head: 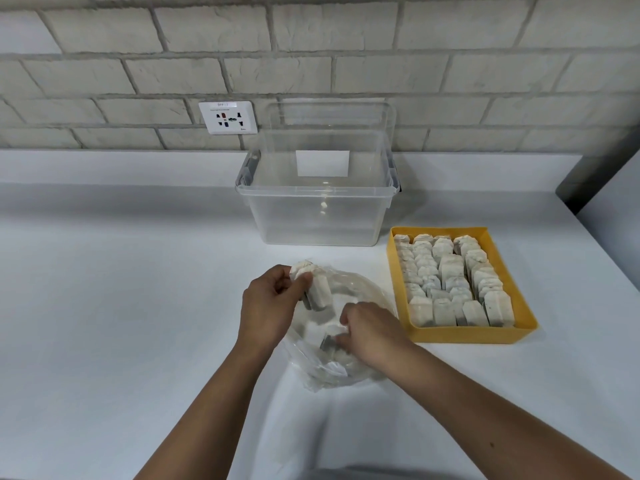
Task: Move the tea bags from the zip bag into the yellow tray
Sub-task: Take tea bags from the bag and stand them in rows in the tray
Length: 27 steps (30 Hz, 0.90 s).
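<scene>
Left hand [273,303] grips tea bags [318,291], long axis nearly upright.

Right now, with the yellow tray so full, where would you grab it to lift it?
Probably by the outsides of its two long walls, coming in from left and right. The yellow tray lies flat and its tea bags are packed up to the walls, leaving little room inside for fingers.
</scene>
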{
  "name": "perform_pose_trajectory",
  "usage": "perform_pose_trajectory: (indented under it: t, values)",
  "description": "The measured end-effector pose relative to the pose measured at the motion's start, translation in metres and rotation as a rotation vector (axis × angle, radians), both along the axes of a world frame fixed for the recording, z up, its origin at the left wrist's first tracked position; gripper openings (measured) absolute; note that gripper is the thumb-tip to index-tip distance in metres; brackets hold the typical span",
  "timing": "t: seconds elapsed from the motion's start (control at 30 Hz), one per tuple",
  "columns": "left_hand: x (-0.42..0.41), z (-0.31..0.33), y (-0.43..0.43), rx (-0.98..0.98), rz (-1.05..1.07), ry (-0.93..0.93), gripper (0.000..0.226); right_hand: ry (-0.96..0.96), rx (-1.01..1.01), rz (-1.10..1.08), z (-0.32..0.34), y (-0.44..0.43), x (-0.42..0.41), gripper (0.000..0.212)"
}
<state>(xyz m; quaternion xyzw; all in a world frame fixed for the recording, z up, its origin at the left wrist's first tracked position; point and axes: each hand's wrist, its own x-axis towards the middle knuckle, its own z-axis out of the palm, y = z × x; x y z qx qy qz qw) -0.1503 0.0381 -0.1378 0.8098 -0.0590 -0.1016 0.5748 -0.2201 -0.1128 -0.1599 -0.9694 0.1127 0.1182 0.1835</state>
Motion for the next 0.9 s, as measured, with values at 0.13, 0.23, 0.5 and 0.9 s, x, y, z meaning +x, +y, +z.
perform_pose_trajectory:
  t: [0.13, 0.23, 0.5, 0.9]
  values:
    - [-0.001, -0.002, 0.0, 0.004, -0.028, 0.008, 0.02, 0.079, -0.08, 0.007, -0.002, 0.006, 0.002, 0.027]
    - [0.001, -0.004, 0.003, -0.004, -0.028, 0.029, 0.018, 0.031, 0.011, -0.02, 0.006, 0.0, 0.002, 0.019]
    - [0.006, -0.004, 0.002, 0.018, -0.044, 0.018, 0.024, -0.207, 0.186, -0.018, 0.037, -0.034, -0.003, 0.014]
    - [0.006, -0.003, 0.002, 0.014, -0.039, 0.014, 0.022, -0.263, 0.821, -0.13, 0.039, -0.044, -0.005, 0.013]
